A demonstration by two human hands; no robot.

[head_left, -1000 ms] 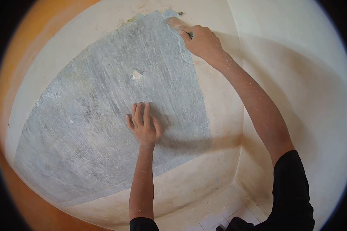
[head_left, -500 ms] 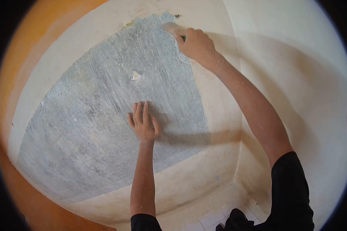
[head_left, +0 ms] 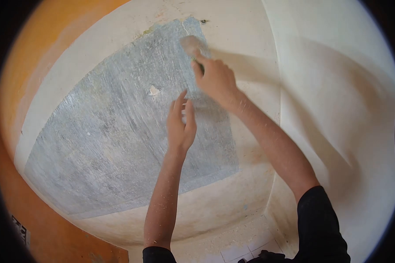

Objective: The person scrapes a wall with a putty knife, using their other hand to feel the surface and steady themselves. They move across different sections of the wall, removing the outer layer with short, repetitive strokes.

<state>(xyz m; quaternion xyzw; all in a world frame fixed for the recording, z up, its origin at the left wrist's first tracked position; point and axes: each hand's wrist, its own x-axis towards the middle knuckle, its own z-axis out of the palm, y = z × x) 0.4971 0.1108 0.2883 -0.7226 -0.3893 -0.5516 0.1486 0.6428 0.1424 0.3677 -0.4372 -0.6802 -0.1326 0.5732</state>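
Observation:
My right hand [head_left: 216,80] grips a scraper [head_left: 191,45] with a green handle, its pale blade pressed on the upper right edge of a big grey scraped patch [head_left: 118,131] on the cream wall [head_left: 245,65]. My left hand [head_left: 181,123] is raised off the wall just below the right hand, fingers straight and close together, holding nothing. Both forearms carry pale dust.
The cream wall meets a second cream wall [head_left: 338,109] in a corner at the right. An orange wall band [head_left: 17,87] runs down the left. Dusty floor tiles [head_left: 245,245] show at the bottom. A small chip [head_left: 153,91] marks the grey patch.
My right hand has pulled the scraper down and left along the patch's edge. My left hand has lifted from the wall and moved up and right, toward the right hand.

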